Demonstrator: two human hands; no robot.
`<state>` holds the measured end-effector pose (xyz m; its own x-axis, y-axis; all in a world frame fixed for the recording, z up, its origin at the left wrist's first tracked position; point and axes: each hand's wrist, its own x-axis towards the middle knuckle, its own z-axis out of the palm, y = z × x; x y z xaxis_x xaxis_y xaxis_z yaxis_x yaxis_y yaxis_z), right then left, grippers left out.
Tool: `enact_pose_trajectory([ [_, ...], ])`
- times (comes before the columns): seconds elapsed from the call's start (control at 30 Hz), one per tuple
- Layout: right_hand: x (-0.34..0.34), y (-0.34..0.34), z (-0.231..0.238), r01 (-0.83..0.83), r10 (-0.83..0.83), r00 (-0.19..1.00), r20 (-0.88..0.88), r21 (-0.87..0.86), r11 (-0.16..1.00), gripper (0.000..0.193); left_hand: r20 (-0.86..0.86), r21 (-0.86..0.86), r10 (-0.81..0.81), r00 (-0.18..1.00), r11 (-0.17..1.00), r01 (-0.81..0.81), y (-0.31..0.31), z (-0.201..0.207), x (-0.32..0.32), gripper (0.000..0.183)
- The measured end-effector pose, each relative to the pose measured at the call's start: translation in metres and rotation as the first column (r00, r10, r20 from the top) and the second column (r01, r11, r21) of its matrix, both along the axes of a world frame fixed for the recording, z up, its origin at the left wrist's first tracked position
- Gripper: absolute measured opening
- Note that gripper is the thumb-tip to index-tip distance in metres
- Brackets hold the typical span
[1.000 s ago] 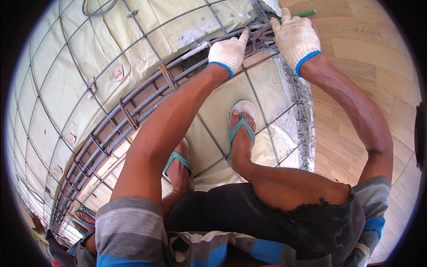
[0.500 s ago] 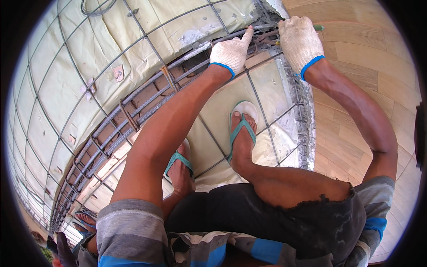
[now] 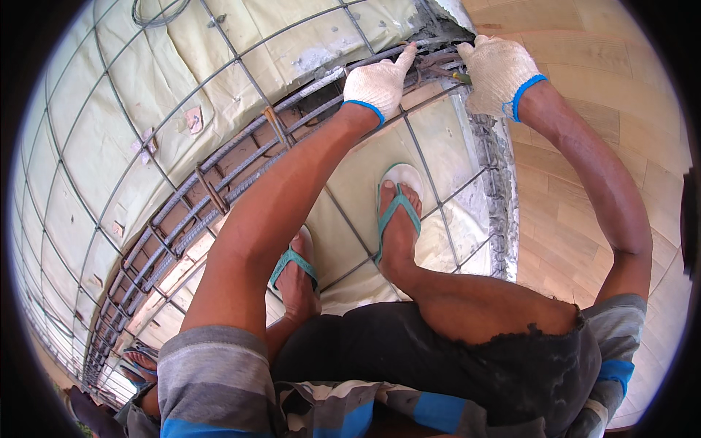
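Note:
My left hand [image 3: 374, 84], in a white knit glove with a blue cuff, closes over a steel reinforcing bar [image 3: 321, 86] at the top of the long rebar cage. One finger stretches forward along the bar; the others curl out of sight. Just right of it, at the cage's end, my right hand [image 3: 502, 73] wears a matching glove. It is closed on a tool with a green and yellow handle [image 3: 461, 77], mostly hidden by the glove. Its working end cannot be made out among the rusty bar ends [image 3: 438, 61].
A thin bar mesh [image 3: 237, 58] crosses pale sheeting [image 3: 175, 80] on the left and under my sandalled feet [image 3: 398, 212]. A rough concrete edge [image 3: 500, 212] borders wood-look flooring [image 3: 577, 197] on the right. Another person's sandalled foot [image 3: 140, 359] shows at lower left.
My right hand has turned and shifted slightly right and down, with the tool's handle turning too. My left hand stays on the bar.

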<state>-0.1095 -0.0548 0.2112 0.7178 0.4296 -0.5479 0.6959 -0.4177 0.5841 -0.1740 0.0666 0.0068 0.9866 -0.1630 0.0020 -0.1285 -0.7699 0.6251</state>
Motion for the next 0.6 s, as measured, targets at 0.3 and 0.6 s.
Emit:
enact_pose_trajectory([
  [0.3, -0.015, -0.013, -0.018, 0.033, -0.042, 0.996, 0.076, 0.126, 0.991, 0.057, 0.042, -0.004, 0.047, 0.998, 0.999, -0.047, 0.000, -0.015, 0.000, 0.063],
  [0.6, -0.086, -0.043, -0.061, 0.227, -0.330, 0.901, 0.282, 0.341, 0.912, 0.063, 0.050, -0.046, 0.029, 0.998, 0.999, -0.027, -0.001, -0.007, -0.002, 0.046],
])
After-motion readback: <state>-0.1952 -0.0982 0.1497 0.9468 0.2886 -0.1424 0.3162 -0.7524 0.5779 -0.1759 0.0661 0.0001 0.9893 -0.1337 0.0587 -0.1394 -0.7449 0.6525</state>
